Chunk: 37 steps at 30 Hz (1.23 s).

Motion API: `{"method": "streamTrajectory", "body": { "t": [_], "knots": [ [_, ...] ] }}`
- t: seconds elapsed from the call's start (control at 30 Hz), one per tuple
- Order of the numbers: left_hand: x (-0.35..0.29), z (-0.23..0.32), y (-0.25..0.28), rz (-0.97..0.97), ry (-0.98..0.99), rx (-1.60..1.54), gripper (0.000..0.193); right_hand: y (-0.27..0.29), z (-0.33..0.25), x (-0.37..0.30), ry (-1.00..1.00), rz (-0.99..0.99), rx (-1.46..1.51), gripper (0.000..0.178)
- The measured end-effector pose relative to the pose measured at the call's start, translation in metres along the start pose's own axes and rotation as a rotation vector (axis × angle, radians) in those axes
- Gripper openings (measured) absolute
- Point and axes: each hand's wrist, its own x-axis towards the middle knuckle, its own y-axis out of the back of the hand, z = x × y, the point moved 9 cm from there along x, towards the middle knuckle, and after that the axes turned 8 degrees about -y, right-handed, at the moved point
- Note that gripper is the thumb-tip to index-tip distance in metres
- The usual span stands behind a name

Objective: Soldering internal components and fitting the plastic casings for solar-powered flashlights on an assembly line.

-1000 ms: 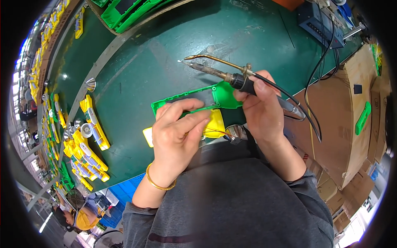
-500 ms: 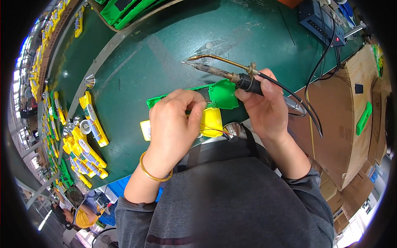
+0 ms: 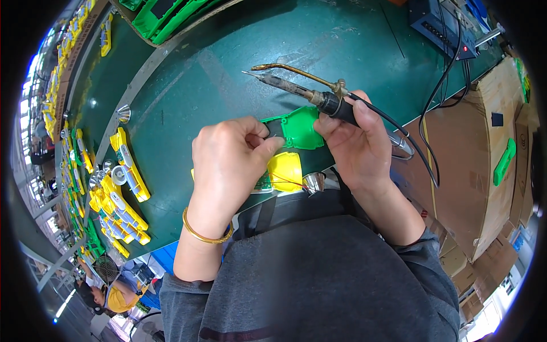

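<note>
My right hand [image 3: 360, 145] is closed round a soldering iron [image 3: 293, 86] with a thin brass tube along it. The iron's tip points left, above the bench, apart from the work. Its fingertips are at the right end of a green plastic shell [image 3: 303, 128]. My left hand [image 3: 228, 157] is closed in a pinch over the shell's left part; what lies between the fingertips is hidden. Nearer me is a yellow plastic shell [image 3: 286, 172] with thin wires and part of a circuit board [image 3: 263, 183]. A shiny reflector cup [image 3: 314, 182] sits at its right.
Yellow housings [image 3: 117, 211] and a lone reflector [image 3: 123, 113] lie on the left of the green bench. A box of green shells [image 3: 171, 20] stands at the back. A blue powered unit [image 3: 443, 31] with cables is back right, above cardboard boxes [image 3: 456, 148].
My left hand has shifted a little left and its fingertips have drawn together. The iron and my right hand have moved slightly up and left, and the green shell slightly left.
</note>
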Motion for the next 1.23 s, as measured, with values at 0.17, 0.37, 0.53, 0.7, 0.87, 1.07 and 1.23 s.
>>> {"method": "streamTrajectory", "body": {
  "t": [0.17, 0.37, 0.53, 0.7, 0.87, 1.07, 1.23],
  "knots": [
    [0.003, 0.007, -0.003, -0.033, -0.009, 0.085, 0.008, -0.002, 0.000, 0.000, -0.011, -0.003, 0.006, 0.018],
    [0.002, 0.001, 0.001, -0.008, 0.000, 0.036, 0.009, -0.001, -0.001, 0.001, -0.001, -0.030, 0.011, 0.019],
    [0.005, 0.011, -0.001, -0.035, -0.030, 0.106, 0.009, -0.001, 0.000, 0.002, 0.004, -0.007, -0.004, 0.021],
    [0.004, 0.014, -0.002, -0.011, -0.055, 0.133, 0.007, 0.001, -0.006, 0.001, 0.012, 0.005, -0.021, 0.021],
    [0.001, 0.013, 0.001, 0.034, -0.077, 0.189, 0.006, 0.001, -0.019, 0.000, 0.025, -0.016, -0.017, 0.021],
    [-0.004, 0.006, 0.001, -0.009, 0.006, -0.026, 0.006, 0.004, -0.037, -0.002, 0.085, 0.017, -0.133, 0.022],
    [-0.001, 0.006, 0.002, 0.006, -0.017, 0.120, 0.008, 0.006, -0.043, -0.001, 0.094, -0.004, -0.138, 0.023]
  ]
}}
